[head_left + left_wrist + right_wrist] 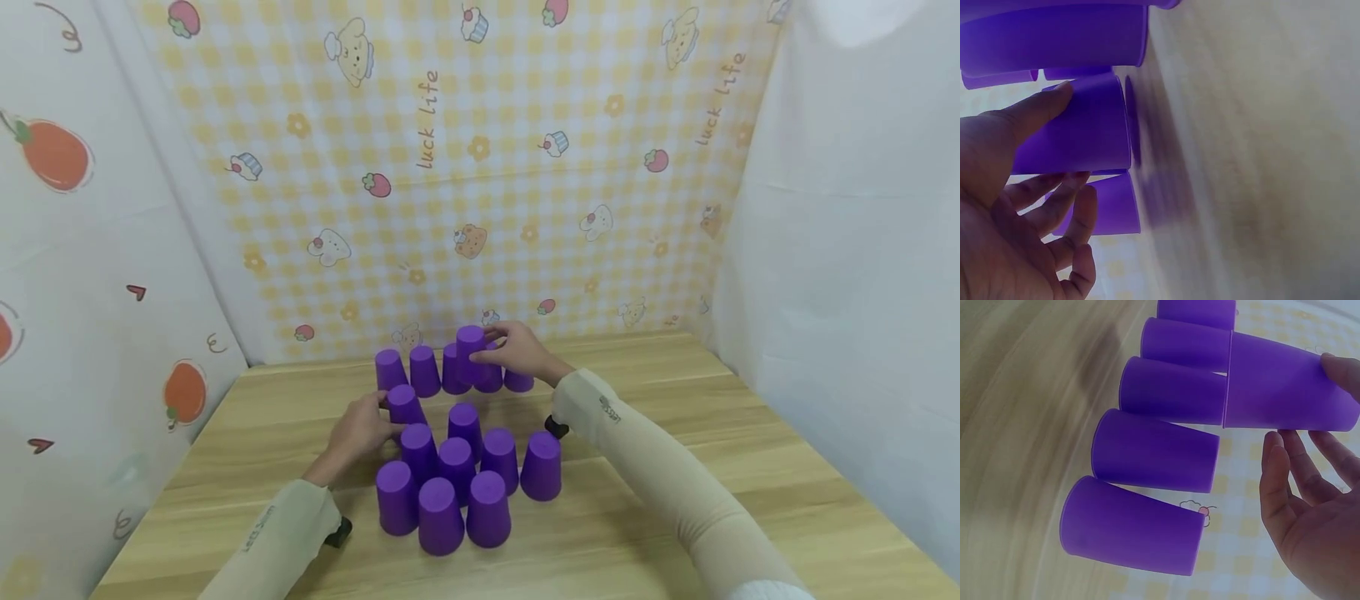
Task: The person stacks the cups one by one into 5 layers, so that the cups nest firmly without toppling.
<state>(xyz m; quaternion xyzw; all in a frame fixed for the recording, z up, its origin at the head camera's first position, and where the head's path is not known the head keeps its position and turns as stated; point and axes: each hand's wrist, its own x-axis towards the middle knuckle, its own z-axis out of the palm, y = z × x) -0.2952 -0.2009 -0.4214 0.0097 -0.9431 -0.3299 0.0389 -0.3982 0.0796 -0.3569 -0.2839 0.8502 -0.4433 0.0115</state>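
Observation:
Upside-down purple plastic cups stand on a wooden table. With thumb and fingers, my right hand (521, 350) holds one purple cup (469, 354), mouth down, at the top of a back row of cups (424, 372). In the right wrist view, the rim of this held cup (1285, 381) is level with the bases of two row cups; whether it touches them I cannot tell. My left hand (360, 429) grips another cup (405, 403) at the left of the nearer group. In the left wrist view, a thin gap shows between that cup (1079, 125) and its shadow on the table.
Several more inverted cups (440, 517) stand close together in front, between my forearms, one of them (542, 467) at the right near my right sleeve. Behind the back row rises a yellow checked cloth (480, 200). White cloths (840, 250) flank the table (675, 467).

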